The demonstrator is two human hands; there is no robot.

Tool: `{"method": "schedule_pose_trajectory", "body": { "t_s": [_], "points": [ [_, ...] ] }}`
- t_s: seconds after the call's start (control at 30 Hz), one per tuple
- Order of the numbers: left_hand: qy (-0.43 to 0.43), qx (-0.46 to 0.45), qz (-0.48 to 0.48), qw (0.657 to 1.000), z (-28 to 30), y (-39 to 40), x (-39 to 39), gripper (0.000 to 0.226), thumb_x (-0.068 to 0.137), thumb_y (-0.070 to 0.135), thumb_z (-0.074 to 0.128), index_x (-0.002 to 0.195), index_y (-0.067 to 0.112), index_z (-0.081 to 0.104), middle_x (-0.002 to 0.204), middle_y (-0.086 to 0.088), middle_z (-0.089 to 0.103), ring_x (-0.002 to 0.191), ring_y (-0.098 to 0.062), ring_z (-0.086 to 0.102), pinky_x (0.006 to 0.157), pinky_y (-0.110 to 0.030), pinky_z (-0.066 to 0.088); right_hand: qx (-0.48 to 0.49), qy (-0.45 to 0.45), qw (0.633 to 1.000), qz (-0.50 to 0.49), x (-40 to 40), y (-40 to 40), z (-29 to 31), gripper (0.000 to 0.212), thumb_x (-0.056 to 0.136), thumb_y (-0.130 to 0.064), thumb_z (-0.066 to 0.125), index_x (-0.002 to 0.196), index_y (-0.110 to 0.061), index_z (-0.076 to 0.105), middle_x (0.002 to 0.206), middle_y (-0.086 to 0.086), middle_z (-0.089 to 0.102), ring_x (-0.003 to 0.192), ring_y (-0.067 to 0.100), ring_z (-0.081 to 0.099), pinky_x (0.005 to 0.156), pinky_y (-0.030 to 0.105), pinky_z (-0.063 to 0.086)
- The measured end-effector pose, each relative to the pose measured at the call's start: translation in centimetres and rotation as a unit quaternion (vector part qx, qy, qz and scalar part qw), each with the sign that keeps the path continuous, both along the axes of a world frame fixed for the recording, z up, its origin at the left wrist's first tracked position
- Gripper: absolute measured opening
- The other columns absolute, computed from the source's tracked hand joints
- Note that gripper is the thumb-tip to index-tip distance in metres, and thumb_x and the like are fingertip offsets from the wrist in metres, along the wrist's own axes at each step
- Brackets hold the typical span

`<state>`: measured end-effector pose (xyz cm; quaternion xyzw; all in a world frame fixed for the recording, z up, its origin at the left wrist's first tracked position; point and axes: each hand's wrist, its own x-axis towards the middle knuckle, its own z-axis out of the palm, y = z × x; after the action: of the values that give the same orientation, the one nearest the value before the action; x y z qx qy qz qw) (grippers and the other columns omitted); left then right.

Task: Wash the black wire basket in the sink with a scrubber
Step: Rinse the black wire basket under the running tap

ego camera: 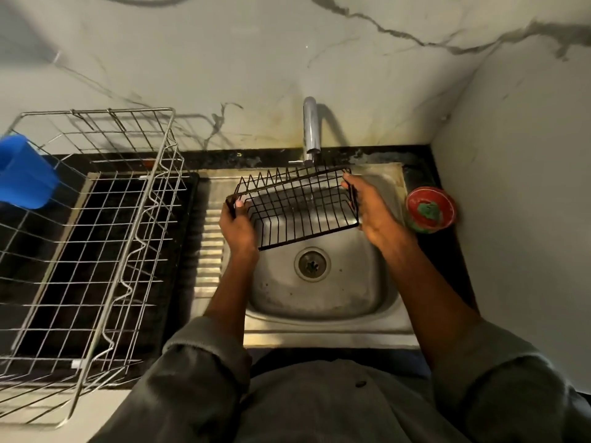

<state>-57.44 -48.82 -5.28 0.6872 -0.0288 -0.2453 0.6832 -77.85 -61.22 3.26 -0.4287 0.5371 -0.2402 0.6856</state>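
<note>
Racks first, at my far left: a big silver wire rack (92, 238) stands on the dark counter (185, 225), its near and left edges cut off by the frame. A blue tub (24, 172) sits at its far left corner, also partly out of view. I can't tell what lies under the rack; the counter there is just dark.

My left hand (238, 223) grips the left end of the basket (295, 207), thumb hooked over the rim wire, the other fingers hidden behind the end. I hold the black wire basket tilted above the sink (319, 337), clear of the basin floor, right under the tap (310, 129). A thin stream of water runs through the wires, though it's faint and hard to make out. The drain (312, 263) shows below the basket.

My right hand (369, 207) clamps the right end, fingers wrapped over the top corner and palm against the side.

Right of the sink, a red bowl (430, 209) sits on the counter with the green scrubber (430, 212) inside, neither hand touching it. The bowl carries some pattern, but it's too blurred to read any lettering.
</note>
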Motion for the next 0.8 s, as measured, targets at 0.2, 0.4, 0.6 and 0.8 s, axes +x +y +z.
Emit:
{"method": "schedule_pose_trajectory", "body": {
  "t_s": [0.2,0.4,0.6,0.8],
  "points": [
    [-0.007,0.045,-0.083,0.996,1.4,0.7,-0.3,0.022,0.110,0.039,0.047,0.107,0.035,0.068,0.118,0.001,0.074,0.118,-0.025,0.068,0.108,-0.049,0.052,-0.121,0.028,0.992,-0.019,-0.4,0.2,-1.7,0.034,0.091,-0.013,0.067,0.123,-0.025,0.070,0.117,-0.005,0.071,0.116,0.020,0.060,0.098,0.038,0.046],
    [-0.024,0.060,-0.154,0.986,2.9,-2.5,-1.9,0.027,0.107,0.013,0.049,0.130,0.016,0.064,0.126,-0.008,0.068,0.119,-0.028,0.064,0.105,-0.044,0.054,-0.137,0.029,0.985,-0.102,-3.5,-1.0,-1.8,0.041,0.090,-0.004,0.069,0.126,-0.021,0.068,0.119,-0.004,0.070,0.112,0.017,0.063,0.092,0.036,0.053],
    [0.001,0.065,-0.192,0.979,2.5,-4.0,-3.3,0.035,0.103,-0.002,0.051,0.127,0.019,0.064,0.117,0.000,0.066,0.111,-0.019,0.061,0.108,-0.043,0.051,-0.137,0.040,0.983,-0.113,-5.7,-2.2,-1.2,0.045,0.091,-0.004,0.069,0.132,-0.022,0.063,0.130,0.000,0.067,0.117,0.016,0.062,0.074,0.020,0.043],
    [0.085,0.030,-0.160,0.983,1.5,-2.7,-3.1,0.026,0.104,0.003,0.052,0.119,0.015,0.070,0.120,-0.012,0.074,0.116,-0.027,0.068,0.080,-0.029,0.057,-0.199,0.058,0.975,-0.076,-5.4,-2.5,0.2,0.045,0.089,-0.002,0.073,0.129,-0.021,0.065,0.125,-0.005,0.068,0.114,0.011,0.063,0.076,0.013,0.047]
  ]
}}
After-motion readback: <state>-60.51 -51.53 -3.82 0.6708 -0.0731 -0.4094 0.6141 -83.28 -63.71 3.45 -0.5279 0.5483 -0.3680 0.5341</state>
